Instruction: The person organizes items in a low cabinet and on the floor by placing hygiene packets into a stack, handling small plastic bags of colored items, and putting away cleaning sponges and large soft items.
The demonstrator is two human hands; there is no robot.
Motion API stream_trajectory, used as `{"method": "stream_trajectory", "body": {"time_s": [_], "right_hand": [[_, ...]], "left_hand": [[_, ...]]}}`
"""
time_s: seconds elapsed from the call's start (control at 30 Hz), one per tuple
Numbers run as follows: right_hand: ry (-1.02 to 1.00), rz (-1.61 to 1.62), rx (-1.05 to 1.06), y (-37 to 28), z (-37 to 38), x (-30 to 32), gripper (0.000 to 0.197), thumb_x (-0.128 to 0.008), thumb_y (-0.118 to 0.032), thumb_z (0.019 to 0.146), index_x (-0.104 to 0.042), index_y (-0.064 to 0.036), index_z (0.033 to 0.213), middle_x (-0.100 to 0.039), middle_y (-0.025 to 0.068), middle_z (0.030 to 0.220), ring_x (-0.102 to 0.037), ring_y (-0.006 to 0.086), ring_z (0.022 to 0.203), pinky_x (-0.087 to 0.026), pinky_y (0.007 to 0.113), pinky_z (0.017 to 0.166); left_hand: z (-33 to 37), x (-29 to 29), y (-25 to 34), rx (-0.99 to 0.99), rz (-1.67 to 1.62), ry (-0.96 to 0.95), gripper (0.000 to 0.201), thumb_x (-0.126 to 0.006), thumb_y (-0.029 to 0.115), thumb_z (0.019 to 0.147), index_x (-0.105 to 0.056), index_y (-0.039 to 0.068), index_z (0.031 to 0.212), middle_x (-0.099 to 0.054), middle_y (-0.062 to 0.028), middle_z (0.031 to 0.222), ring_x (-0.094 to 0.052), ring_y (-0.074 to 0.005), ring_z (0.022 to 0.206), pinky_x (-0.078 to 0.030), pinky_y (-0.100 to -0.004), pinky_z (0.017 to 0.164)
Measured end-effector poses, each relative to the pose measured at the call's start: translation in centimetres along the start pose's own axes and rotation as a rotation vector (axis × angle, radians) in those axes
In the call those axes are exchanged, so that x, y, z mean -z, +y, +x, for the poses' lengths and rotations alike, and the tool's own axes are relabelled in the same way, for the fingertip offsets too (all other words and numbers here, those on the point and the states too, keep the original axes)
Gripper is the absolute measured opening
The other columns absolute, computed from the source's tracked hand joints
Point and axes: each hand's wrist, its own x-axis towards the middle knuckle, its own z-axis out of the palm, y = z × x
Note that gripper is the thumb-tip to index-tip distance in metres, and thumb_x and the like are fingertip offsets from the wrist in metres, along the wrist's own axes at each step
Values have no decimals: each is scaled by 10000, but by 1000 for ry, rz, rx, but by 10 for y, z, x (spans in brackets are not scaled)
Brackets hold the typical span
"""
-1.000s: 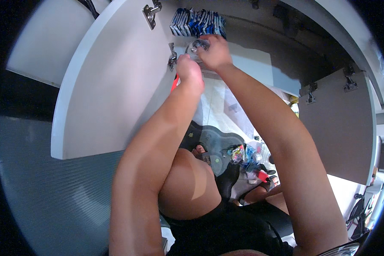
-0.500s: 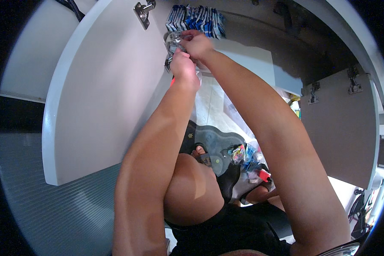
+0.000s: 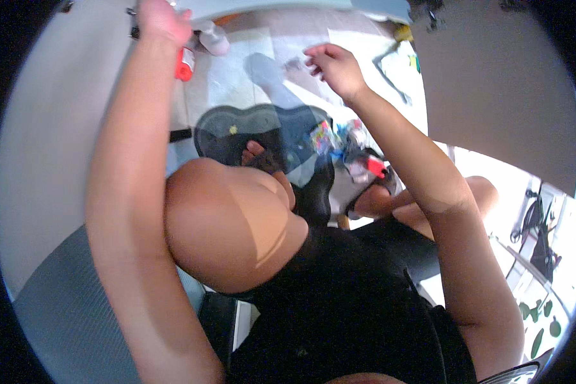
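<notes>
My left hand is raised at the upper left, beside the pale cabinet door. The picture's top edge cuts off most of its fingers, so whatever they hold is hidden. Just below it stands a red-and-white container, and to its right a whitish bottle. Over the pale tiled floor, my right hand hangs in the air with loosely bent fingers apart and nothing in them. Beneath that hand lies a cluster of small colourful packets.
A dark scalloped mat lies under my foot. By the packets is a red item. Open cabinet doors flank me left and right. A ribbed grey surface lies at the lower left.
My hands were together at a clear plastic thing below a row of blue-and-white packets. The right has drawn away toward me; the view has tilted down, and the packet row is out of sight.
</notes>
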Motion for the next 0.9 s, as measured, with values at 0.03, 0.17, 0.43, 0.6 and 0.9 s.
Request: {"method": "stream_trajectory", "body": {"time_s": [0.03, 0.17, 0.43, 0.6, 0.9], "right_hand": [[75, -55, -119, 32, -18, 27, 301, -603, -234, 1006, -716, 6, 1150, -749, 120, 960, -722, 214, 881, -580, 346, 803], [121, -499, -469, 133, -90, 57, 654, -660, -572, 920, -711, 25, 1181, -738, 256, 1114, -722, 325, 1060, -545, 391, 971], [-179, -748, -447, 151, -120, 14, 602, -637, -570, 905, -768, -18, 1105, -732, 264, 1149, -710, 396, 1096, -542, 465, 990], [7, -610, -280, 224, -91, 84, 318, -578, -317, 938, -704, -29, 990, -732, 171, 992, -710, 320, 836, -580, 443, 816], [43, 674, -590, 117, -81, 55, 259, -472, -261, 955, -586, -64, 1078, -664, 122, 966, -691, 249, 821, -602, 391, 733]], "left_hand": [[-18, -21, 3, 119, -2, -44, 303, -488, 380, 940, -685, 200, 1084, -686, -71, 1142, -566, -255, 1045, -456, -466, 947], [-6, -23, 8, 46, 20, -109, 276, -482, 369, 948, -669, 168, 985, -680, -50, 1027, -575, -242, 934, -450, -429, 818], [1, -43, 26, 167, 50, -581, 125, -614, 248, 944, -633, 125, 944, -623, 4, 859, -585, -152, 778, -455, -305, 656], [-93, -122, -53, -165, 878, -592, 163, -620, 228, 946, -646, 85, 1021, -667, -47, 984, -623, -161, 845, -500, -290, 708], [-92, -50, -101, -126, 1490, -1204, 718, -742, 114, 833, -484, 111, 1503, -600, -77, 1433, -645, -166, 1050, -522, -322, 964]]}}
